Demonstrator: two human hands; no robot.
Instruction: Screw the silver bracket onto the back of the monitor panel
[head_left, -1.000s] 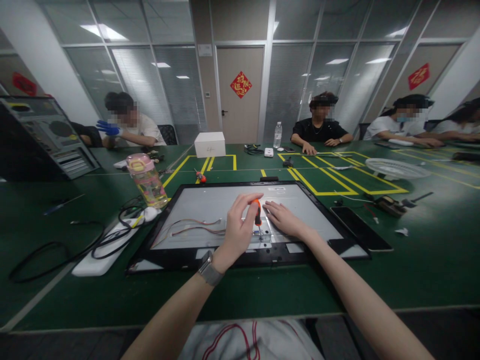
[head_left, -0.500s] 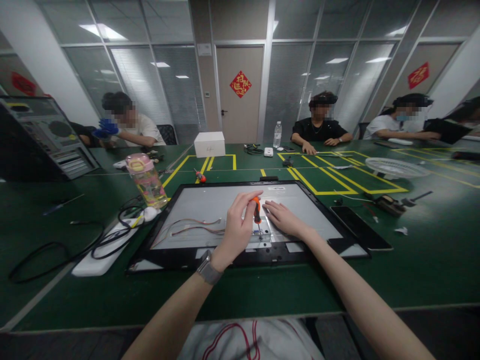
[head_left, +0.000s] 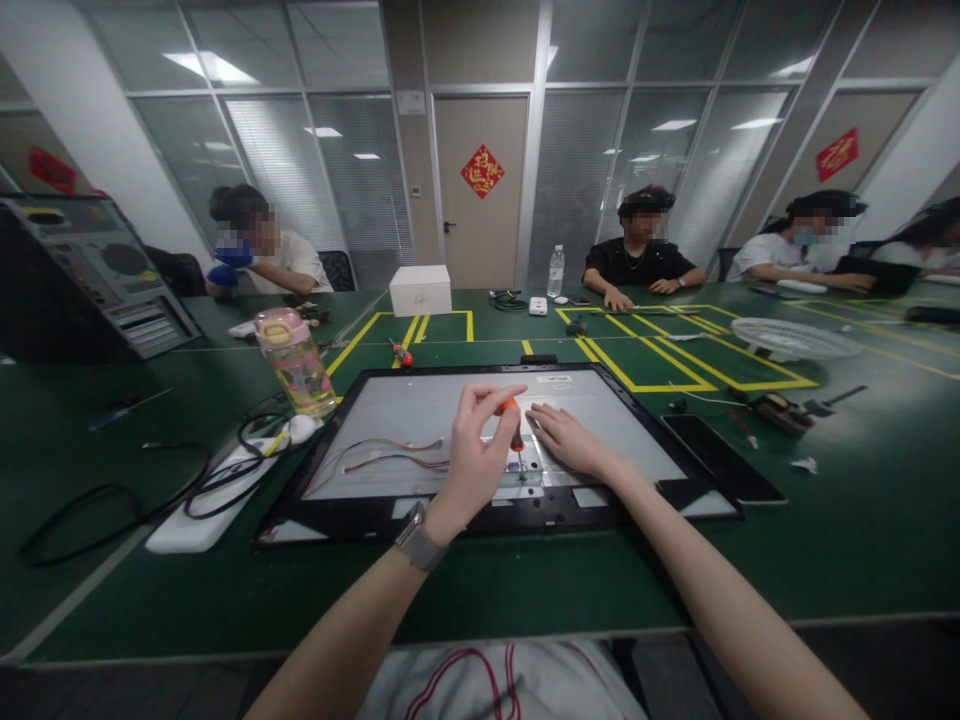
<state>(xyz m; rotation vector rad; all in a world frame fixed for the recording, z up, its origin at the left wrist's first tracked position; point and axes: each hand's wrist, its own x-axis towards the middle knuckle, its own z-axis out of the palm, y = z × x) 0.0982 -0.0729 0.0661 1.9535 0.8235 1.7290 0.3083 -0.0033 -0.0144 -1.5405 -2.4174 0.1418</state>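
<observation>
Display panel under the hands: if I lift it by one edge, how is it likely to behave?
The display panel looks broad and thin, so it may flex slightly despite its black frame. Its flat grey face seems smooth, so a grip there could slip. The thin wires curve across it, seemingly untied, and would probably flop.

Head cam: on person's head, looks fwd & down across table [head_left: 570, 590]; v. wide, edges stretched.
Clothes [head_left: 480, 688]: btm edge, nearest lens.
L hand [head_left: 478, 445] & R hand [head_left: 568, 440]: close, approx. mid-frame, seen from above/behind.
Panel [head_left: 401, 408]: whole, close, approx. ctr.
Door [head_left: 480, 245]: far side, faced nearly head-on.
</observation>
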